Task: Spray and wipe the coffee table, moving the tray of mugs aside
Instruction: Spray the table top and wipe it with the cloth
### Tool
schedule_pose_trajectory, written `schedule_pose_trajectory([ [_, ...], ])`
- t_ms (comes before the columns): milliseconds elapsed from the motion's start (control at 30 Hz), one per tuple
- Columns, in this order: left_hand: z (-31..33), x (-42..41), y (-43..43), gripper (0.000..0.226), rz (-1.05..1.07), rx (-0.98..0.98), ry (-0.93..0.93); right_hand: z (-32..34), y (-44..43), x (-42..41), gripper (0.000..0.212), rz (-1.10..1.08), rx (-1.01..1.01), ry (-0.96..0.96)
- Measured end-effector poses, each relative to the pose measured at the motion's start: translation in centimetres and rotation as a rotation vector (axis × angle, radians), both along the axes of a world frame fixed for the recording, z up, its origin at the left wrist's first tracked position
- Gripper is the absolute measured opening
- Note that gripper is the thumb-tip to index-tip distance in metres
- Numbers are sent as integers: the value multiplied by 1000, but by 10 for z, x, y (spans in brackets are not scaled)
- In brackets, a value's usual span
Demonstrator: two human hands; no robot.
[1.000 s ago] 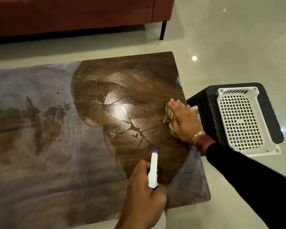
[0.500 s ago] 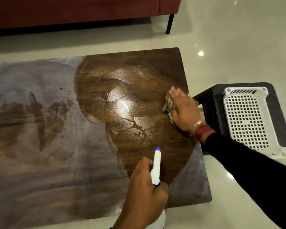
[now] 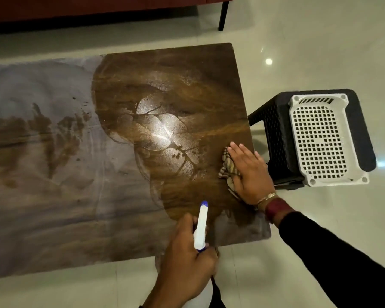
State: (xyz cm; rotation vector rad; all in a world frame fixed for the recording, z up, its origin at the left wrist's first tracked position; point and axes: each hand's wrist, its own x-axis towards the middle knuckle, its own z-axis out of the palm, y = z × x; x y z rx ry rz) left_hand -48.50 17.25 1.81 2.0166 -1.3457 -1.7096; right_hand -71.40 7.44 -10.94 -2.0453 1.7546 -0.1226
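Observation:
The brown wooden coffee table [image 3: 187, 81] fills the middle; its right half is wet and shiny, its left part dull and greyish with dark smears. My right hand [image 3: 250, 174] lies flat on a striped cloth [image 3: 228, 167] pressed to the table near the right edge. My left hand [image 3: 187, 261] grips a white spray bottle [image 3: 200, 227] with a blue nozzle tip, held over the table's near edge and pointing towards the far side. No mugs are in view.
A white perforated tray [image 3: 320, 138] lies on a black woven stool [image 3: 273, 134] just right of the table. A red sofa [image 3: 76, 5] with a black leg [image 3: 223, 16] stands beyond the table. Glossy pale floor tiles surround everything.
My right hand has slid the cloth along the right edge towards me. The spray bottle in my left hand has kept its place over the near edge.

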Motion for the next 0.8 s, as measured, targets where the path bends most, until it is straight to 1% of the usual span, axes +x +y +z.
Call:
schedule_pose_trajectory([
  [100, 0, 2, 6, 34, 12, -36, 20, -4, 9, -7, 75, 0, -5, -32],
  [200, 3, 2, 9, 34, 27, -51, 33, -5, 71, -13, 79, -7, -23, -72],
  [267, 5, 4, 12, 33, 6, -67, 22, -4, 116, -11, 76, 18, 1, -80],
  [333, 7, 5, 14, 29, -36, -91, 16, -4, 140, -11, 72, 21, 9, -65],
  [433, 7, 12, 19, 28, -61, -114, 13, -2, 122, -10, 71, 0, 1, -52],
  [500, 8, 16, 22, 26, -56, -110, 0, -2, 97, 2, 71, -103, -26, -34],
  [567, 8, 20, 25, 28, -40, -70, -22, -2, 78, 22, 74, -239, -39, 1],
  [600, 7, 23, 28, 29, -23, -44, -40, -3, 75, 36, 77, -271, -37, 8],
  [633, 6, 27, 31, 28, -4, -24, -62, -4, 76, 52, 79, -266, -36, 1],
  [700, 4, 37, 40, 25, 30, 7, -96, -9, 90, 88, 82, -176, -44, -20],
  [800, 0, 51, 56, 27, 32, 41, -96, -16, 121, 137, 81, -49, -41, -9],
])
